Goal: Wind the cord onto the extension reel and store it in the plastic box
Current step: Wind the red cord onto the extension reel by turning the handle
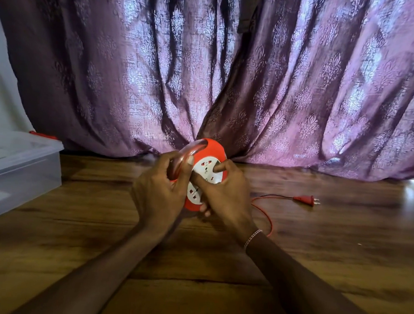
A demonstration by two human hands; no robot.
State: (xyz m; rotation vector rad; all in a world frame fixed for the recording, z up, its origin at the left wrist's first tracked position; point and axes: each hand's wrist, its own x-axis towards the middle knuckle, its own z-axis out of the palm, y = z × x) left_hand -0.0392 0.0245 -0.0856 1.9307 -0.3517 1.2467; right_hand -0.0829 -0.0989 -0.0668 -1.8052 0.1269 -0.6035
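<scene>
Head view, single frame. Storage: plastic box (19, 174) at the left edge of the frame, translucent grey and partly cut off by the border. A frosted lid appears to cover it, and a red clip (43, 134) shows at its far rim. Whatever lies inside cannot be made out.

Task object: extension reel (214, 150) at centre frame, well apart from the box, held on edge with its face turned toward the camera. It has a round red body, a white socket plate with red-lined outlets, and a clear reddish handle (189, 153) arching over its upper left. Both hands hide its lower half, so whether it touches the wooden floor (342, 254) cannot be told.

Grip: left hand (159, 195) curls its fingers round the handle. The right hand (225, 195) clasps the reel's right side, with one fingertip pressed into the white plate.

Lead: cord (268, 218), thin and red, emerges from behind the right wrist and loops along the floor. It ends at a red two-pin plug (305, 200) lying right of centre. The amount wound inside is not visible.

Background: purple patterned curtain (232, 72) across the upper frame.
</scene>
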